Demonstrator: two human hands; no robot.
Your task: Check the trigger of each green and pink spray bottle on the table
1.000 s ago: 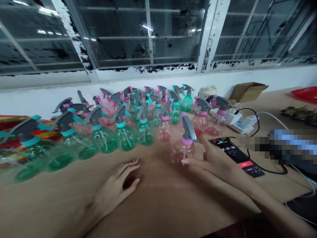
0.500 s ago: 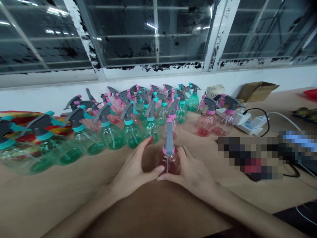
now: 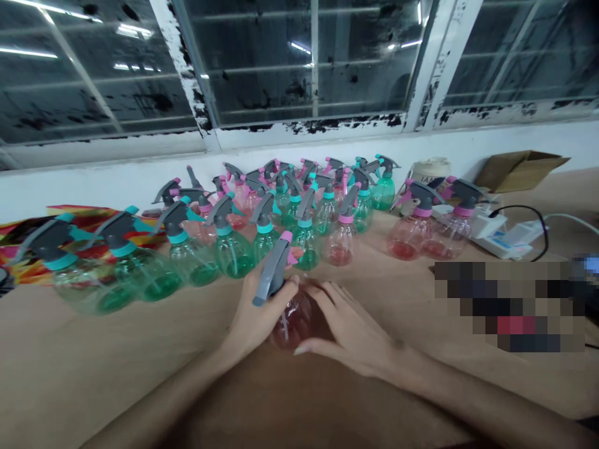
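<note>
While a window (image 3: pixel 299 68) spans the back, a table (image 3: pixel 70 355) beneath it bears all the rest. The carton (image 3: pixel 515 171) sits near the wall, perhaps pushed back to keep it out of the way, and a power strip (image 3: pixel 508 243) lies in front of it, likely for the cable plugged in there. The green bottles (image 3: pixel 234 252) stand upright in a slanting front row, probably so that each stays apart and easy to reach, with a tight cluster (image 3: pixel 281 187) behind, packed seemingly to save room. The left hand (image 3: pixel 259 305) is closed around the upper part of the held bottle (image 3: pixel 294 321), directly before the person, probably because the narrow neck under the sprayer (image 3: pixel 270 271) gives a firm hold. The right hand (image 3: pixel 355 330) is open and curved beside the same bottle, thumb low, as if to steady its round body; whether the fingertips touch cannot be told. Counted, there are three window panes, one carton, one power strip, six green bottles in the front row, one pink bottle (image 3: pixel 341 243) at its right end, two more pink ones farther right, and one between the hands; the cluster overlaps too much to count.
</note>
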